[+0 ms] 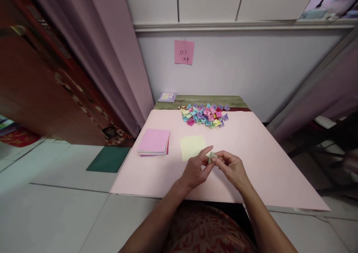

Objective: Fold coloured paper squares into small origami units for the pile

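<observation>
My left hand (196, 169) and my right hand (231, 167) meet over the pink table cover (265, 163), both pinching a small folded pale-green paper piece (212, 157) between the fingertips. Just beyond the hands a flat yellow paper square (191, 146) lies on the cover. To its left sits a stack of coloured paper squares (154, 142) with a pink sheet on top. Farther back is a pile of several small folded paper pieces (205, 115) in pink, blue, purple and yellow.
A small pack of paper (167, 97) lies at the table's far left corner. A pink note (184, 52) is stuck to the wall behind. A curtain (112, 59) and a dark red wooden door (36, 81) stand left; a green mat (108, 158) lies on the floor.
</observation>
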`<act>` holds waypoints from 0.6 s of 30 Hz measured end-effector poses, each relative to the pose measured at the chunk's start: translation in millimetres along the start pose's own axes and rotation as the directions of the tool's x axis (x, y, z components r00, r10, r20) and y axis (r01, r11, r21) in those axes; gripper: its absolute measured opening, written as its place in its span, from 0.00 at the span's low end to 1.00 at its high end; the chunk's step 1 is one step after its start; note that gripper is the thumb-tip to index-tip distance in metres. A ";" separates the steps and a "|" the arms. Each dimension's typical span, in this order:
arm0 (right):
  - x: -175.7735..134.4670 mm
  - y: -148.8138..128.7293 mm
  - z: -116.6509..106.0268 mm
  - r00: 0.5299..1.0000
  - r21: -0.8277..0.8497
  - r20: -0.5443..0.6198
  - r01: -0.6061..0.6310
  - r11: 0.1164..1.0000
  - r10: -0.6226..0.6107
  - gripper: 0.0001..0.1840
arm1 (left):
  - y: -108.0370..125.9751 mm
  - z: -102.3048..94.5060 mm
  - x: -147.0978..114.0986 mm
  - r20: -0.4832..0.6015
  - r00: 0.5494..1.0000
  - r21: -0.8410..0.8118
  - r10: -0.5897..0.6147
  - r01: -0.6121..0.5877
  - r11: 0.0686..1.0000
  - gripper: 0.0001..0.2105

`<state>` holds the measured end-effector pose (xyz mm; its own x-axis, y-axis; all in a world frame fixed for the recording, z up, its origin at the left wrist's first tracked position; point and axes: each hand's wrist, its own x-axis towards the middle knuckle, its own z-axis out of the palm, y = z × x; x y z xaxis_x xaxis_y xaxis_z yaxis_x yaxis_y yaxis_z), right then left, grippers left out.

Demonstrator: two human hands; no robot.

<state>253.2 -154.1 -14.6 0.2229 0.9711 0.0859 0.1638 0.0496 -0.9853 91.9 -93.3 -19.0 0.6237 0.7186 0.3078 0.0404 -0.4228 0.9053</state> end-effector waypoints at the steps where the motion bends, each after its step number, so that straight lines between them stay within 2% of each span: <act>1: 0.4 -2.1 -4.1 0.998 0.042 0.064 -0.017 0.999 0.014 0.17 | 2.1 -3.2 1.0 0.072 0.997 -0.078 -0.024 0.030 0.996 0.26; 3: 0.4 -7.3 -12.0 0.982 0.102 0.179 -0.070 0.992 0.051 0.16 | 6.4 -10.4 3.5 0.206 0.975 -0.254 -0.086 0.139 0.957 0.24; 5: -0.3 -11.0 -17.8 0.956 0.146 0.277 -0.142 0.979 0.097 0.17 | 9.6 -17.0 5.8 0.295 0.943 -0.429 -0.158 0.278 0.860 0.21; 9: -2.1 -10.1 -18.0 0.910 0.276 0.365 -0.306 0.911 0.195 0.20 | 10.8 -21.3 6.9 0.423 0.878 -0.595 -0.225 0.456 0.661 0.18; 15: -3.9 -3.3 -6.0 0.853 0.453 0.463 -0.462 0.762 0.241 0.21 | 3.1 -7.4 1.6 0.475 0.828 -0.717 -0.297 0.560 0.415 0.15; 18: -4.0 -2.9 -5.8 0.829 0.509 0.500 -0.515 0.690 0.250 0.20 | 0.2 -3.4 0.4 0.472 0.821 -0.749 -0.321 0.566 0.346 0.15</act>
<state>257.4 -159.4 -11.3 -0.2547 0.9345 -0.2486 -0.4909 -0.3465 -0.7993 89.5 -91.1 -17.8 0.8679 0.4646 -0.1758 -0.2177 0.6738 0.7061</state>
